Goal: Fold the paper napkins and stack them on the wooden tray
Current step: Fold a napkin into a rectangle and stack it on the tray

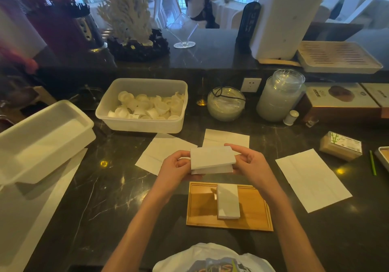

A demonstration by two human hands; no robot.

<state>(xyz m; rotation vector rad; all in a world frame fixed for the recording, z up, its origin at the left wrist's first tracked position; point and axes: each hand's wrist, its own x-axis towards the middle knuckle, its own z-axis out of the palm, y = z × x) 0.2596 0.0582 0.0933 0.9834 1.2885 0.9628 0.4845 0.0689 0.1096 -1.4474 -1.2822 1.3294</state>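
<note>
Two hands hold one folded napkin (212,159) up in the air, just beyond the far edge of the wooden tray (229,222). The left hand (176,169) grips its left end, the fingers (182,163) curled under and the thumb on top; the right hand (250,162) pinches its right end, thumb (232,146) lying across the far edge. The napkin is bent double, its two thick layers gaping slightly at the near side.

On the tray lies another folded napkin (228,201), lengthwise and right of the tray's centre. Three flat napkins rest on the dark marble bench (109,187): one (162,152) beyond the tray to the left, one (226,138) straight beyond it, one (312,180) to its right. Further beyond the tray stands a plastic tub (143,124) of small white cups, with a glass bowl (226,104) and a lidded jar (280,96) to the right of it. Well to the tray's left sits an upturned tub (42,139).
</note>
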